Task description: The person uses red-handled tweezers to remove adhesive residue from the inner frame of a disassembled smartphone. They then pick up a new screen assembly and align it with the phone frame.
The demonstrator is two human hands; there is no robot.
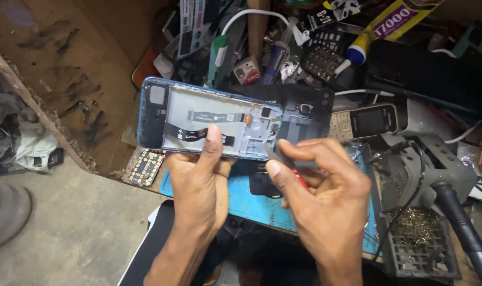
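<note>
Two hands at work above the front edge of the surface [251, 204], over its blue mat. Left hand [198, 177] grasping the opened phone [220, 119] from below, thumb pressed flat on the black flex cable [196, 132], so keeping the frame level, inside turned up and steady. Right hand [317, 188] pinched around a thin tool with red handle [299, 180], tip at the phone's lower edge near the middle, probably for fine control there. Behind, toward the far edge: a keypad phone [365, 122], glue tubes [368, 37] and loose parts. At the right corner, a soldering stand [421, 180] kept close by.
</note>
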